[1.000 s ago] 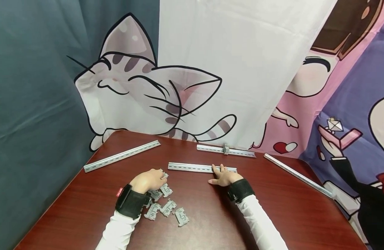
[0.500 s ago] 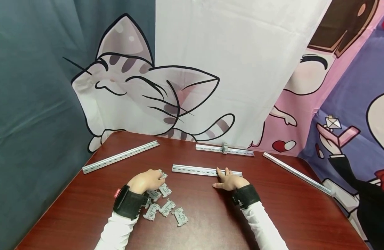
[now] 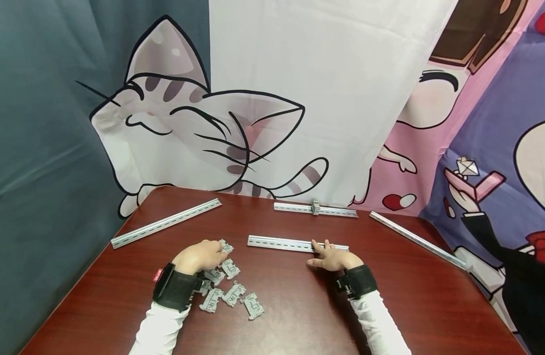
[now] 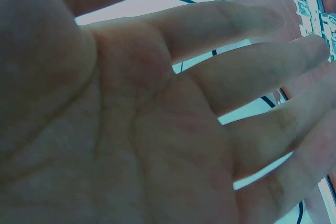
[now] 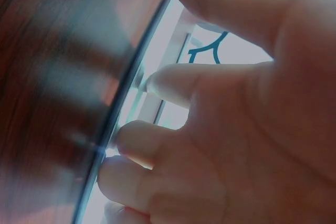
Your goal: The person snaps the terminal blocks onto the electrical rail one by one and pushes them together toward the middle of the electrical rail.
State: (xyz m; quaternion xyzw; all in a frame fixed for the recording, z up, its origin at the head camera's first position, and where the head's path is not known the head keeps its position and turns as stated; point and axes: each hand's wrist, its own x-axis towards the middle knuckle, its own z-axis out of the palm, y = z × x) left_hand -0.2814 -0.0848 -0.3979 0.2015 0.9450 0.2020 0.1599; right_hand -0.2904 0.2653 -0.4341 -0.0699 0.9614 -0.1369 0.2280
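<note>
**Hands on rail and clips at the red-brown table**

Resting over a scatter of grey plastic clips (image 3: 230,288), the left hand (image 3: 200,256) lies knuckles-up on the table (image 3: 121,305), with one clip (image 3: 225,246) just at its fingertips. The left wrist view shows the palm with fingers (image 4: 247,22) straight and spread, so this grip is released and holds nothing; two clips show past the fingertips in that view. From the head view I cannot tell whether the fingertips actually touch the clip beside them.

The right hand (image 3: 335,257) lies flat on the table with its fingertips laid on the right end of the near metal rail (image 3: 281,243). The rail lies flat near the table's middle, running left to right between the two hands. In the right wrist view the fingers (image 5: 173,85) are bent only lightly and rest against the rail's edge, not wrapped round it: a released grip that touches the rail. That view is blurred on its left side.

Both wrists carry black bands (image 3: 176,293) over white sleeves (image 3: 159,333).

Three more rails lie further off: a long one (image 3: 165,223) slanting at the left, one (image 3: 299,209) near the far edge with a single clip (image 3: 315,206) standing on it, and one (image 3: 416,239) slanting along the right side. A curtain with a cartoon cat (image 3: 201,118) hangs behind the table.
</note>
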